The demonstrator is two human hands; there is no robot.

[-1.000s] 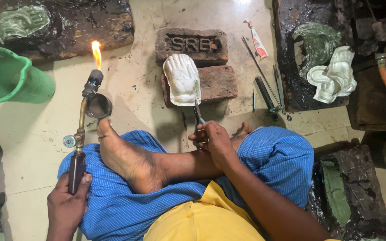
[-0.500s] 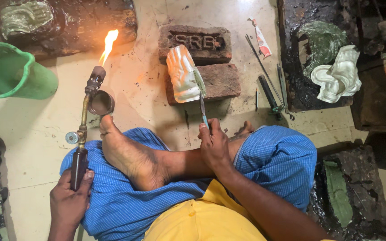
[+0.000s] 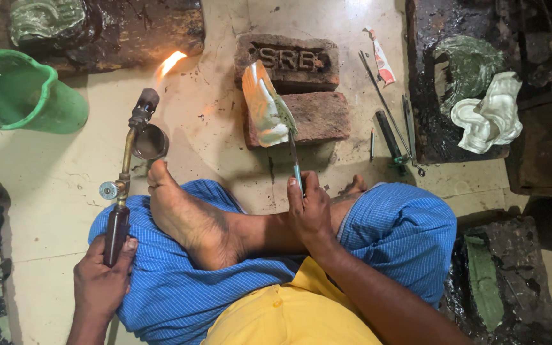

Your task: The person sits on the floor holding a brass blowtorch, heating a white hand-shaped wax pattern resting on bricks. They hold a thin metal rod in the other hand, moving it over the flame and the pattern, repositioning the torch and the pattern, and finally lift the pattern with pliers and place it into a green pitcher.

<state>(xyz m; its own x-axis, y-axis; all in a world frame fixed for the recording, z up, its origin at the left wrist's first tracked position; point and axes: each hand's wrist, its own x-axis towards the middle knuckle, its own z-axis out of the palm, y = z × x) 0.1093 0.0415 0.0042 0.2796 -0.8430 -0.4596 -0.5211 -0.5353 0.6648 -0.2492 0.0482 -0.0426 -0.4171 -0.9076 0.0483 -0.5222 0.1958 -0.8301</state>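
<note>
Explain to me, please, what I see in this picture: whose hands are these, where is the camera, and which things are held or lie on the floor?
There is no machine here. A person sits cross-legged on the floor, and one camera worn on the head looks down at the person's own two hands.

The left hand grips the dark handle of a gas torch. Its flame burns and points up and to the right.

The right hand holds tongs that grip a pale shaped piece. The piece stands tilted against two bricks and glows orange on one side.

Around them on the floor: a green bucket at the left, thin metal tools right of the bricks, and dark blocks with greenish moulded shapes. A white piece lies on the right block.
</note>
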